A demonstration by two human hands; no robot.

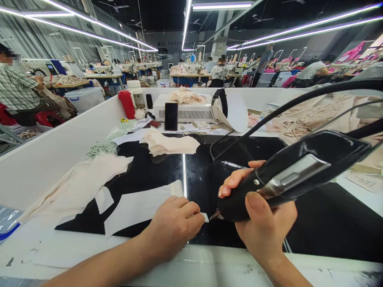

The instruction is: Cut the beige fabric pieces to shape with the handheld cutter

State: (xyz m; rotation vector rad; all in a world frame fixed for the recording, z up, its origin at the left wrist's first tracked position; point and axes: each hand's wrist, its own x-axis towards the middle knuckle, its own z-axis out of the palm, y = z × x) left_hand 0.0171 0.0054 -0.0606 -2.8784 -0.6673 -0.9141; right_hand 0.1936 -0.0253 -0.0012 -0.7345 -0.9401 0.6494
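My right hand [266, 223] is wrapped round a thick black corded hand tool [287, 179] with a silver lever along its side. The tool's pointed metal tip [216, 215] is angled down to the left. Just left of that tip, my left hand [176, 219] is closed, its fingers pinching a small white fabric end [205, 217]. Tip and fabric end are very close; I cannot tell whether they touch. A larger white cut fabric piece [140, 205] lies flat to the left, partly behind my left hand. Whether it joins the pinched end is hidden.
Behind stands a stack of cream fabric pieces [169, 143]. More fabric [77, 187] is piled left, near green cord [103, 139]. A phone [171, 116] leans on a white vented box [188, 107]. The tool's black cable [269, 113] arches right; a pen [235, 164] lies near.
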